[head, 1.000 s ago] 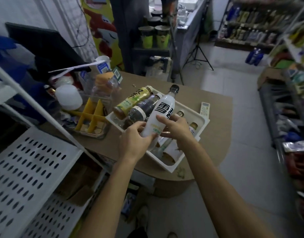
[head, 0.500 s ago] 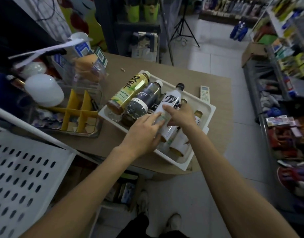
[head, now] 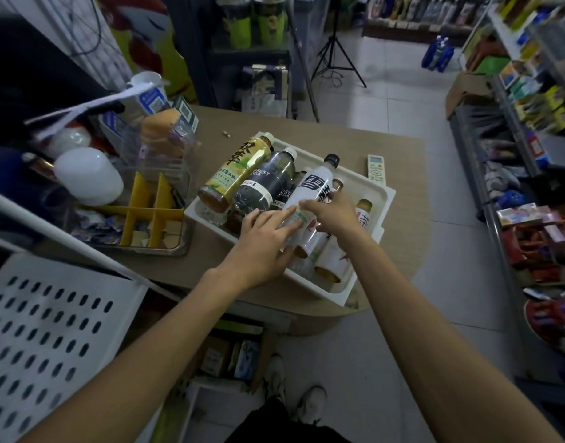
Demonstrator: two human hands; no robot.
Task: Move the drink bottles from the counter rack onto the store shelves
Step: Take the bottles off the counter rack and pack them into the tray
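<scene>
While both arms reach forward over the tan counter, a white bottle with a black cap and bold black characters lies across the other drinks in the cream rack, its cap pointing to the far side and its base toward the near edge. Left of it lie a dark bottle with a white cap and a yellow tea bottle, side by side and tilted the same way. More bottles sit lower in the rack, among them a white-labelled one with amber liquid near the right wall.

The left hand rests palm down with fingers spread and nearly straight, its fingertips touching the lower part of the white bottle; it does not close around anything. The right hand curls over the same bottle from the right, thumb on the near label and fingers wrapped toward the far side, though how firmly it grips is hard to judge from this angle.

A remote control lies on the counter just beyond the rack. To the left stands a clear organiser with yellow dividers. Store shelves line the right side, well apart from the rack.
</scene>
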